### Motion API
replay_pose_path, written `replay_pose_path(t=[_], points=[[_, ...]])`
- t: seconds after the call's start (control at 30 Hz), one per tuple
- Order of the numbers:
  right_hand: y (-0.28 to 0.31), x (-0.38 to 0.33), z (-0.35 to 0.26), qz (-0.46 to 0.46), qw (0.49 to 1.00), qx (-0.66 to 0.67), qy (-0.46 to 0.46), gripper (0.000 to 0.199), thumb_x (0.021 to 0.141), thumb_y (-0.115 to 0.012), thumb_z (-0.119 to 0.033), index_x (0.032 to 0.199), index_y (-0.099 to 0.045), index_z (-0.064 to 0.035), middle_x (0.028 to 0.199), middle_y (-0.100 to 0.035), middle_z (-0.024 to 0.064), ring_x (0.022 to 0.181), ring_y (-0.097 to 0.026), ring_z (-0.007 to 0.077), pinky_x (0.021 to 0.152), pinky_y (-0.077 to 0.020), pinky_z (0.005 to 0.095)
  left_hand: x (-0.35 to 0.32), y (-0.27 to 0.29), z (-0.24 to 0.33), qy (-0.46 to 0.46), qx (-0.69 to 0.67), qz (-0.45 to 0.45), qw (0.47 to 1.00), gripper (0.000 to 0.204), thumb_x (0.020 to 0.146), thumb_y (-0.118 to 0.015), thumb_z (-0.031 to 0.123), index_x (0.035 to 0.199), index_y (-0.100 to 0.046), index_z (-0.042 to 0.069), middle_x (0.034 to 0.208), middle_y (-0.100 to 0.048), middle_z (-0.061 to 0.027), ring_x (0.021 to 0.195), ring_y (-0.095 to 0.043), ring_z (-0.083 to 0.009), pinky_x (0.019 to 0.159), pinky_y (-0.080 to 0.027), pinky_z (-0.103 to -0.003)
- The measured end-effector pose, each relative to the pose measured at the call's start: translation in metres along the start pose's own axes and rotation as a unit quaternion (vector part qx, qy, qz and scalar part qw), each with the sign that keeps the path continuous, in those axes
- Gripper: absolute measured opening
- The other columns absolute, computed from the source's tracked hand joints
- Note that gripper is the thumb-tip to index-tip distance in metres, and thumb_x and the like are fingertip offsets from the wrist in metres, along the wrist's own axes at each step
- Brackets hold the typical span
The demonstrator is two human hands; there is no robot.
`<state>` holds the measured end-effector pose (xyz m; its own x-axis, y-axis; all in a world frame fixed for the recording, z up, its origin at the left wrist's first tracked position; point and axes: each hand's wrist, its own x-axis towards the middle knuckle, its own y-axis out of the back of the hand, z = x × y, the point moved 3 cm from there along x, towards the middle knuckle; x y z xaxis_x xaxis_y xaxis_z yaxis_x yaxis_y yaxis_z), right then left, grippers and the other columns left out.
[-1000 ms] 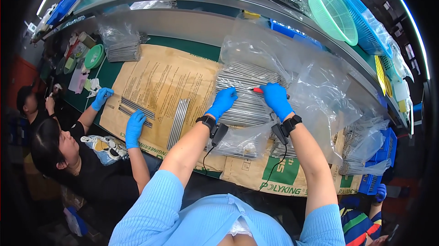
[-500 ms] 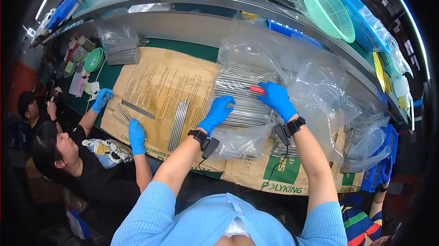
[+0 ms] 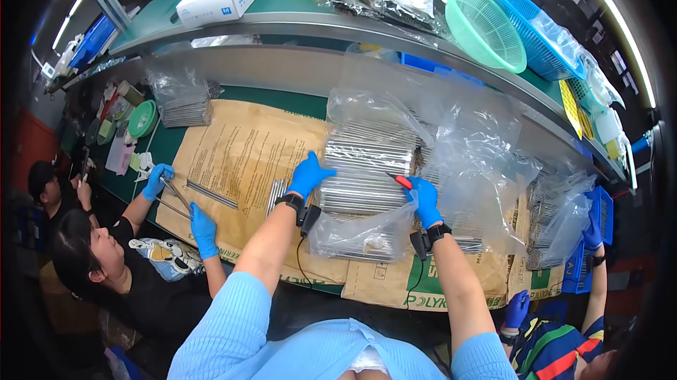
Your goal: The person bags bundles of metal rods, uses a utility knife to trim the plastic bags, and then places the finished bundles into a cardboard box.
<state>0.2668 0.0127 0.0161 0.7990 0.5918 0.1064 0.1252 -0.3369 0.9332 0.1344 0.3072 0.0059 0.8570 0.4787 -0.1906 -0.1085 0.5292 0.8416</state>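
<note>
My right hand (image 3: 424,203), in a blue glove, grips a slim red pen-like tool (image 3: 403,182) with a dark tip; its exact kind is not clear. The tip points left over a wide pile of thin metal rods (image 3: 363,193). The rods lie side by side inside a clear plastic bag (image 3: 377,108). Beside the pile's left end is my gloved left hand (image 3: 307,175), its thumb and fingers apart, holding nothing I can see. It partly covers a small row of rods (image 3: 277,193) on the brown paper.
Brown paper sacks (image 3: 233,143) cover the green bench. At left, a co-worker's gloved hands (image 3: 204,230) hold rods. Bagged rods (image 3: 187,112) lie back left. A blue crate (image 3: 599,218) stands at right near another co-worker's hand. Overhead, a shelf (image 3: 303,20) carries baskets and a glove box.
My right hand has drawn nearer and slightly left with the red tool. My left hand has shifted left, toward the pile's end. The co-worker at left has lifted rods off the paper.
</note>
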Motion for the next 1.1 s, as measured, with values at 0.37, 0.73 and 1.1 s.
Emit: replay_pose_path(t=[0.37,0.73,1.1], points=[[0.051,-0.053,-0.038,0.067,0.989,0.123,0.038,0.011,0.067,-0.066,-0.014,0.076,-0.066,-0.0088,0.069,-0.061,0.0135,0.064,-0.059,0.0327,0.055,-0.0464,0.0368,-0.043,0.036,0.004,-0.156,-0.043,-0.056,0.985,0.04,0.085,-0.049,0.035,0.068,-0.06,0.0,0.066,-0.06,-0.0174,0.064,-0.06,-0.0295,0.06,-0.046,-0.04],[0.226,0.072,-0.079,0.175,0.907,0.372,-0.087,0.013,0.073,-0.065,-0.01,0.082,-0.064,-0.0005,0.067,-0.059,0.003,0.059,-0.054,0.0088,0.055,-0.0426,0.0234,0.032,0.186,0.135,-0.159,-0.411,-0.003,0.898,0.03,0.088,-0.048,0.027,0.078,-0.061,0.001,0.069,-0.061,-0.009,0.068,-0.057,-0.0158,0.07,-0.043,-0.029],[0.179,-0.008,-0.072,0.346,0.85,0.393,-0.059,0.028,0.077,-0.065,-0.013,0.102,-0.06,0.0,0.09,-0.064,0.008,0.087,-0.058,0.0135,0.073,-0.0457,0.0273,-0.025,0.077,0.039,-0.022,-0.539,-0.116,0.834,0.034,0.086,-0.05,0.024,0.108,-0.054,-0.001,0.105,-0.058,-0.0121,0.101,-0.053,-0.0192,0.089,-0.041,-0.031]])
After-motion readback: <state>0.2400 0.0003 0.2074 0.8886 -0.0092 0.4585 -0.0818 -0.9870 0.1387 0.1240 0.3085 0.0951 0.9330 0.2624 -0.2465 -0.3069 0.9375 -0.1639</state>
